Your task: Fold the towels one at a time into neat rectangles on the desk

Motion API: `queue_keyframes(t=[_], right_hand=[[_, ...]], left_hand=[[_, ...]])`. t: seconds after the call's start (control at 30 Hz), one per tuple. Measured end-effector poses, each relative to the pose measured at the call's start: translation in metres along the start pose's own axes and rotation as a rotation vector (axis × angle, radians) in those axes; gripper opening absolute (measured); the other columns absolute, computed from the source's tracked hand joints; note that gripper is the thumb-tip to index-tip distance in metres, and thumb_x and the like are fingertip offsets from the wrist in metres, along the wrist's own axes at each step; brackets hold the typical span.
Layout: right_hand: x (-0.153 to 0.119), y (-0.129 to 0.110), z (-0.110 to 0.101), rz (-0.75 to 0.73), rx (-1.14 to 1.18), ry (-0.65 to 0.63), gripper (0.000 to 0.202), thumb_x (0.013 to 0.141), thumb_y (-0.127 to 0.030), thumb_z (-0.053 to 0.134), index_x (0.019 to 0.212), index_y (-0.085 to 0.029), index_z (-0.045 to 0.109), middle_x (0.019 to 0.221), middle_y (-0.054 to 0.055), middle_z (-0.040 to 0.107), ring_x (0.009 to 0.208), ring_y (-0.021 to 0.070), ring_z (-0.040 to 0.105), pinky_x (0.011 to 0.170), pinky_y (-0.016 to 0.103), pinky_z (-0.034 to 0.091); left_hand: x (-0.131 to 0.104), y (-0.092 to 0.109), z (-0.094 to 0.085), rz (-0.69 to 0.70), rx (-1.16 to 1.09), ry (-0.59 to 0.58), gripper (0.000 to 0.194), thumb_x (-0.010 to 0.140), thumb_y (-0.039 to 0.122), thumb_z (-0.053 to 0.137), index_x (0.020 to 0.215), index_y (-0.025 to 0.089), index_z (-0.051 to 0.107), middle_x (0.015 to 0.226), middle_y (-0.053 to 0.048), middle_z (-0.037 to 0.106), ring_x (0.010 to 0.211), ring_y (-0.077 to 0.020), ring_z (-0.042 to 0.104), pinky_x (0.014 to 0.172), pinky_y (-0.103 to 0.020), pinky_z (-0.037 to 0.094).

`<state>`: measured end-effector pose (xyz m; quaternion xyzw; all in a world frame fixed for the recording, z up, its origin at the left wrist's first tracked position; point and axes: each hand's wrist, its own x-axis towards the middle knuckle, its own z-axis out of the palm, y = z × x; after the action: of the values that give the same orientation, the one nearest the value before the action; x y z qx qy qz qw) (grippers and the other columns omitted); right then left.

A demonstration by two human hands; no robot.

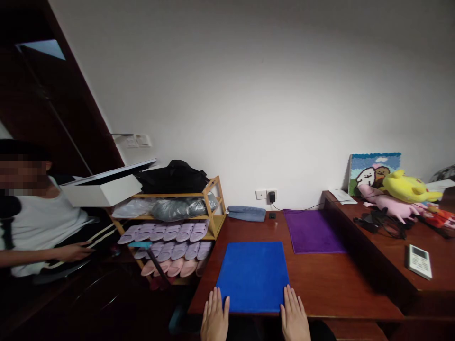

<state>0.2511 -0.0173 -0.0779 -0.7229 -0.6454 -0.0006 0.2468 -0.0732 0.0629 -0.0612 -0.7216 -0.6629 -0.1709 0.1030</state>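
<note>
A square blue cloth (254,274) lies flat and smooth on the brown wooden table (320,284), close to its front edge. At the cloth's near left corner rests my left hand (215,315), palm down with fingers stretched out. My right hand (294,313) lies likewise at the near right corner, fingers straight and their tips on the cloth's edge. Neither hand grips anything. Behind and to the right, a purple cloth (314,231) is spread on the table. A folded grey-blue cloth (246,213) sits at the back left, against the wall.
On the raised right-hand surface are plush toys (394,203), a picture (373,170), cables and a calculator-like device (419,261). A charger (272,196) is plugged into the wall. Left stands a shoe rack (209,203) with slippers and a black bag (174,177); a person (60,222) sits beside it.
</note>
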Motion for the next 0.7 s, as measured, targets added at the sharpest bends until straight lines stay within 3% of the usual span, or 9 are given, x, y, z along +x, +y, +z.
queue_keyframes(t=[0.1,0.17,0.27,0.4,0.5,0.53,0.6,0.7], right_hand=[[0.000,0.001,0.004,-0.007,-0.004,0.018,0.065,0.105,-0.054,0.022,0.154,-0.017,0.044,0.161,0.006,0.036,0.149,0.0284,0.037,0.122,0.048,0.034],[0.000,0.001,0.006,-0.014,-0.008,0.041,0.065,0.105,-0.055,0.024,0.153,-0.017,0.045,0.161,0.006,0.037,0.148,0.0285,0.038,0.122,0.047,0.035],[-0.001,0.002,0.010,-0.032,-0.026,0.075,0.063,0.105,-0.053,0.025,0.153,-0.017,0.046,0.161,0.006,0.037,0.148,0.0282,0.038,0.121,0.048,0.035],[-0.002,0.007,0.013,-0.071,-0.051,0.078,0.060,0.105,-0.048,0.027,0.151,-0.016,0.049,0.160,0.008,0.039,0.148,0.0282,0.039,0.121,0.048,0.036],[-0.002,0.010,0.013,-0.095,-0.064,0.049,0.059,0.105,-0.045,0.026,0.148,-0.016,0.053,0.158,0.009,0.042,0.146,0.0289,0.041,0.119,0.048,0.038],[-0.001,0.010,0.013,-0.095,-0.064,0.040,0.060,0.104,-0.047,0.026,0.148,-0.016,0.053,0.157,0.008,0.042,0.146,0.0293,0.042,0.119,0.048,0.039],[0.000,0.008,0.010,-0.074,-0.055,0.032,0.062,0.104,-0.051,0.026,0.149,-0.017,0.052,0.158,0.008,0.042,0.146,0.0299,0.042,0.119,0.049,0.039],[0.002,0.004,0.005,-0.027,-0.032,0.023,0.065,0.104,-0.055,0.023,0.150,-0.019,0.051,0.159,0.007,0.041,0.146,0.0301,0.041,0.119,0.049,0.039]], left_hand=[[0.000,-0.003,-0.002,0.019,-0.015,0.000,0.062,0.100,0.041,0.026,0.150,0.013,0.049,0.156,-0.011,0.049,0.150,-0.0279,0.038,0.123,-0.051,0.035],[0.002,0.012,-0.009,0.022,-0.035,0.022,0.061,0.101,0.039,0.025,0.151,0.012,0.047,0.157,-0.012,0.049,0.150,-0.0286,0.038,0.124,-0.051,0.034],[0.003,0.068,-0.028,0.139,-0.128,0.005,0.059,0.104,0.042,0.027,0.158,0.018,0.034,0.161,-0.007,0.043,0.151,-0.0257,0.036,0.124,-0.050,0.035],[0.005,0.169,-0.050,0.514,-0.311,-0.187,0.060,0.106,0.046,0.026,0.162,0.029,0.014,0.168,0.001,0.026,0.154,-0.0198,0.029,0.126,-0.043,0.033],[0.010,0.213,-0.054,0.520,-0.363,-0.303,0.057,0.106,0.044,0.017,0.161,0.028,0.015,0.168,0.002,0.026,0.155,-0.0185,0.025,0.129,-0.043,0.027],[0.012,0.216,-0.053,0.487,-0.359,-0.325,0.057,0.106,0.044,0.014,0.161,0.028,0.017,0.167,0.002,0.027,0.155,-0.0189,0.024,0.129,-0.044,0.026],[0.018,0.204,-0.048,0.420,-0.328,-0.354,0.059,0.106,0.047,0.012,0.161,0.026,0.019,0.167,0.000,0.028,0.155,-0.0208,0.024,0.129,-0.047,0.025],[0.028,0.150,-0.041,0.296,-0.235,-0.354,0.066,0.104,0.055,0.016,0.160,0.022,0.022,0.167,-0.003,0.023,0.156,-0.0243,0.022,0.129,-0.052,0.024]])
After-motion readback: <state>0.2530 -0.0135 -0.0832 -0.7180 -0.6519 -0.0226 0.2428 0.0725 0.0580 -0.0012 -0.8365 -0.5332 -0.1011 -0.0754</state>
